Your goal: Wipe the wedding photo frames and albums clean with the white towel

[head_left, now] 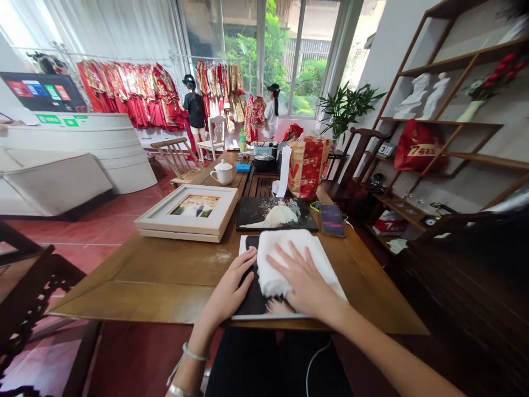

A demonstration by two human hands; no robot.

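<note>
A large photo album (252,300) lies flat at the near edge of a wooden table (165,275). My right hand (303,278) presses flat, fingers spread, on a white towel (285,253) that covers much of the album. At the album's left edge my left hand (231,286) rests with fingers stretched out on the dark cover and holds nothing. A second album (276,214) with a wedding picture lies just beyond, beside a phone (333,219).
Stacked white picture frames (188,212) sit left of centre. Farther back are a white teapot (223,172), a tea tray, a red shopping bag (308,165) and wooden chairs. Shelves (446,138) stand on the right. Two people stand by racks of red garments near the window.
</note>
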